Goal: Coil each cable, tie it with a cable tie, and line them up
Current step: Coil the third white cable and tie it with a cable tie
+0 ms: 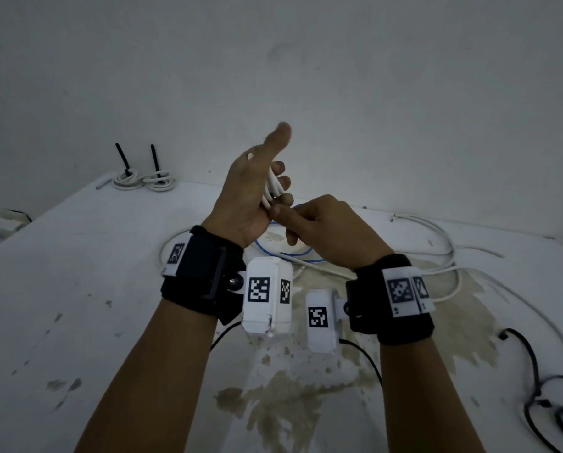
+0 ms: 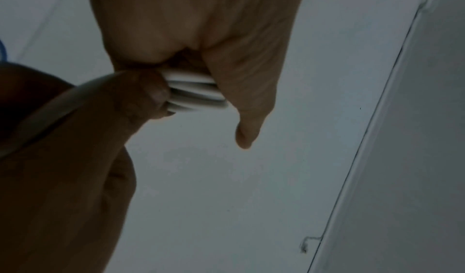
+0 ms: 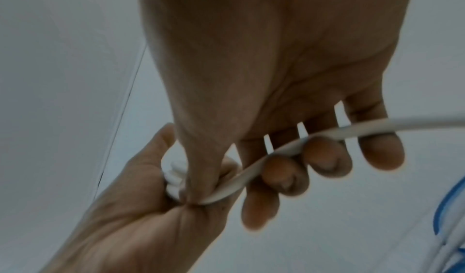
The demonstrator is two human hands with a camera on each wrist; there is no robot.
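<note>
Both wrists, strapped with black bands carrying white tagged camera boxes, sit lowest in the head view. Above them the white cable (image 1: 273,188) is part-wound: several turns lie side by side across the left hand (image 1: 250,194), held raised over the middle of the table (image 1: 77,289). That hand's fingers curl round the turns while its thumb stands straight and free. The right hand (image 1: 322,227) pinches the running length just beside the turns, thumb against forefinger, the other fingers loosely hooked under it.

Risk, as judged: the turns are kept only by curled fingers, so any slackening would let them spring apart. The loose remainder (image 1: 450,253) trails in wide loops toward the right edge and crosses a blue cable (image 1: 293,255); pulling it in could drag or snag that one. No free tie can be made out near the hands.

Two finished coils (image 1: 143,182), each with a black tie (image 1: 123,158) standing up, lie at the far left corner. A black cable (image 1: 535,380) lies at the near right edge.
</note>
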